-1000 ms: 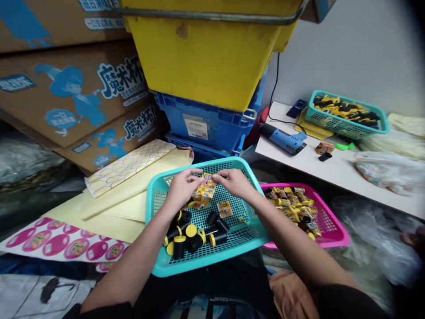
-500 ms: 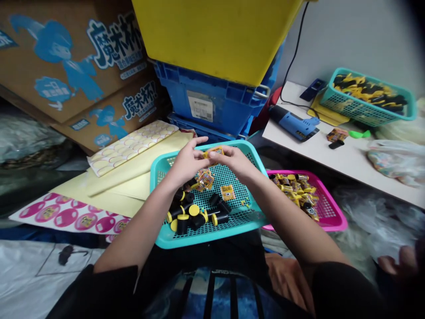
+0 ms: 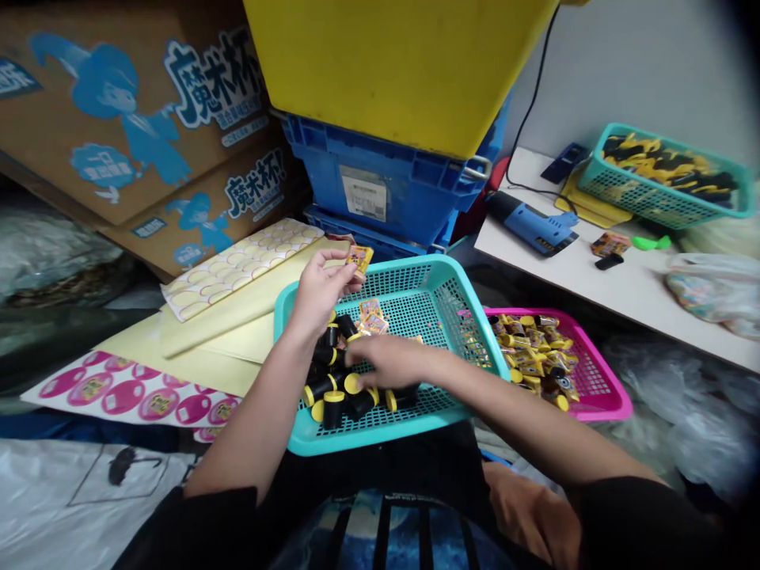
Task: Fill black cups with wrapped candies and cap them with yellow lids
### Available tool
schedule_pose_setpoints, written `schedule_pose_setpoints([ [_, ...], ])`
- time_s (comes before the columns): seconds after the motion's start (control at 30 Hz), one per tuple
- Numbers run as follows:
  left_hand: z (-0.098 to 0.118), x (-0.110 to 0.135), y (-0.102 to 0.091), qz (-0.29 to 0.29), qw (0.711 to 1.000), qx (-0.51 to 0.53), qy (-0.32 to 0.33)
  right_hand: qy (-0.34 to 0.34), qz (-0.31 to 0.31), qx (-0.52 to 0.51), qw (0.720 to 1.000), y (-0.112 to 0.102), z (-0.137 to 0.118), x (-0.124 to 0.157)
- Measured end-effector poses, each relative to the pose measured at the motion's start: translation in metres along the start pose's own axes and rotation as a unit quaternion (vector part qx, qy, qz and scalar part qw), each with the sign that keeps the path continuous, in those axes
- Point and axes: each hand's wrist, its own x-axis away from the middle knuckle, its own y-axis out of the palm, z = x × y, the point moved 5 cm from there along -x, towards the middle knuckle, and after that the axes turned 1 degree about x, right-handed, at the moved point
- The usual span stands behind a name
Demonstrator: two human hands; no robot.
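Observation:
My left hand (image 3: 321,289) pinches a small yellow-orange printed packet (image 3: 359,260) above the far left rim of a turquoise mesh basket (image 3: 469,317). My right hand (image 3: 395,366) reaches low into the basket, thumb and fingers curved but apart, at a heap of small black canisters with yellow lids (image 3: 333,408). One yellow lid (image 3: 352,384) lies right at its thumb; contact is hard to make out. Beyond the right hand, more printed packets (image 3: 373,318) rest on the basket floor. The palm and forearm cover part of the heap.
A pink basket (image 3: 617,396) of filled yellow-black pieces stands to the right. A blue heat gun (image 3: 537,226) and another turquoise basket (image 3: 659,190) sit on the white table (image 3: 641,293). Sticker sheets (image 3: 160,396) lie left; cartons (image 3: 195,158) and stacked crates (image 3: 385,174) stand behind.
My hands, together at the packet before, have parted. The left keeps the packet and has drawn left and up, while the right has come down to the canisters. The view has shifted slightly.

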Motion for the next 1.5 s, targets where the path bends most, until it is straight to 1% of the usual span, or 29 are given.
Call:
schedule_pose_setpoints([
  [0.03,-0.001,-0.001,0.0,0.004,1.0,-0.006,0.005,-0.03,-0.033,0.033,0.998,0.013,-0.005,0.0],
  [0.07,-0.002,-0.001,0.001,0.006,1.0,-0.012,0.007,-0.048,-0.043,0.05,0.997,0.022,-0.009,0.0],
  [0.1,-0.005,-0.002,0.002,0.007,1.0,-0.017,0.005,-0.055,-0.036,0.058,0.996,0.027,-0.012,-0.001],
  [0.17,-0.01,-0.002,0.001,0.01,1.0,-0.025,-0.008,-0.058,-0.01,0.072,0.996,0.023,-0.014,-0.003],
  [0.2,-0.012,-0.004,-0.001,0.016,0.999,-0.026,-0.012,-0.06,0.003,0.077,0.995,0.015,-0.015,-0.004],
  [0.27,-0.015,-0.008,-0.006,0.031,0.999,-0.016,-0.012,-0.05,0.033,0.063,0.996,-0.012,-0.013,0.0],
  [0.3,-0.016,-0.011,-0.008,0.03,1.0,0.002,-0.008,-0.04,0.049,0.033,0.997,-0.028,-0.012,0.003],
  [0.37,-0.019,-0.017,-0.009,0.019,0.999,0.04,-0.015,-0.028,0.08,-0.088,0.992,-0.062,-0.006,0.011],
  [0.4,-0.021,-0.019,-0.009,0.012,0.998,0.051,-0.023,-0.028,0.102,-0.167,0.98,-0.077,-0.001,0.015],
  [0.43,-0.023,-0.02,-0.007,0.006,0.998,0.054,-0.033,-0.027,0.136,-0.242,0.96,-0.09,0.005,0.019],
  [0.5,-0.026,-0.02,-0.004,-0.008,0.998,0.043,-0.052,-0.022,0.232,-0.355,0.905,-0.111,0.024,0.023],
  [0.57,-0.03,-0.021,-0.001,-0.021,0.997,0.032,-0.068,-0.006,0.323,-0.403,0.856,-0.119,0.043,0.025],
  [0.6,-0.033,-0.021,0.0,-0.025,0.997,0.028,-0.073,0.003,0.346,-0.415,0.842,-0.119,0.049,0.024],
  [0.63,-0.035,-0.022,0.001,-0.025,0.997,0.025,-0.075,0.011,0.351,-0.421,0.836,-0.118,0.054,0.023],
  [0.8,-0.04,-0.025,0.0,-0.022,0.997,0.011,-0.073,0.026,0.326,-0.41,0.851,-0.111,0.054,0.017],
  [0.93,-0.038,-0.025,-0.001,-0.011,0.998,0.018,-0.064,0.053,0.309,-0.395,0.864,-0.109,0.056,0.017],
  [1.03,-0.037,-0.024,0.0,-0.009,0.998,0.019,-0.064,0.056,0.298,-0.37,0.878,-0.107,0.059,0.016],
  [1.13,-0.035,-0.021,0.004,-0.029,0.997,0.004,-0.071,0.051,0.302,-0.32,0.897,-0.103,0.06,0.014],
  [1.2,-0.033,-0.018,0.008,-0.056,0.995,-0.009,-0.079,0.048,0.308,-0.287,0.906,-0.101,0.06,0.012],
  [1.27,-0.032,-0.016,0.012,-0.081,0.993,-0.021,-0.082,0.035,0.305,-0.276,0.911,-0.097,0.059,0.01],
  [1.33,-0.031,-0.013,0.015,-0.094,0.992,-0.023,-0.079,0.02,0.294,-0.293,0.91,-0.095,0.057,0.008],
  [1.4,-0.032,-0.011,0.018,-0.099,0.992,-0.007,-0.078,0.012,0.274,-0.348,0.897,-0.091,0.057,0.006],
  [1.43,-0.033,-0.01,0.019,-0.102,0.992,0.007,-0.08,0.012,0.252,-0.392,0.885,-0.088,0.056,0.005],
  [1.5,-0.034,-0.007,0.022,-0.108,0.99,0.035,-0.08,0.008,0.189,-0.488,0.852,-0.078,0.055,-0.001],
])
